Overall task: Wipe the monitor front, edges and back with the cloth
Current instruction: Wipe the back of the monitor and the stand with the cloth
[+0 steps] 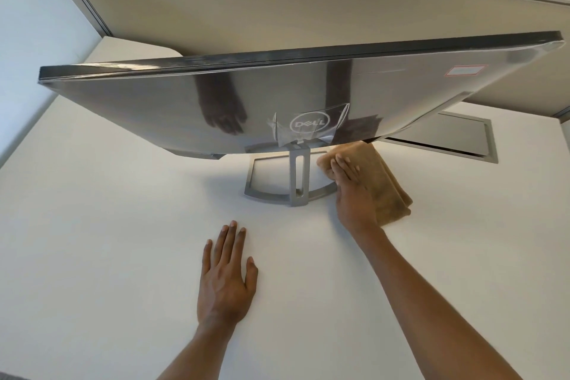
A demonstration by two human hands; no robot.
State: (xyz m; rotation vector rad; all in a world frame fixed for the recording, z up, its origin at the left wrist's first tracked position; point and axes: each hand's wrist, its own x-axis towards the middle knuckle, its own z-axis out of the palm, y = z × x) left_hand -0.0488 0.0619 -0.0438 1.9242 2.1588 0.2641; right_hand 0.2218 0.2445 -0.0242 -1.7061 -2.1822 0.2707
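the monitor (277,92) stands on its stand (297,177) mid counter (108,210), back side toward the camera, glossy and partly under plastic film. the folded brown cloth (385,176) lies on the counter just right of the stand. right hand (351,194) lies flat on it, grip not closed yet. left hand (226,278) rests open and empty, palm down, nearer. cloth looks soft and light, so pinch a folded edge. the panel probably tips easily, so steady its top edge.

A glossy, mirror-like monitor back (154,102) under thin clear film is seen at centre; below it, a matt grey stand (297,176), a soft brown cloth (385,176) and a smooth matt white desk (108,241).
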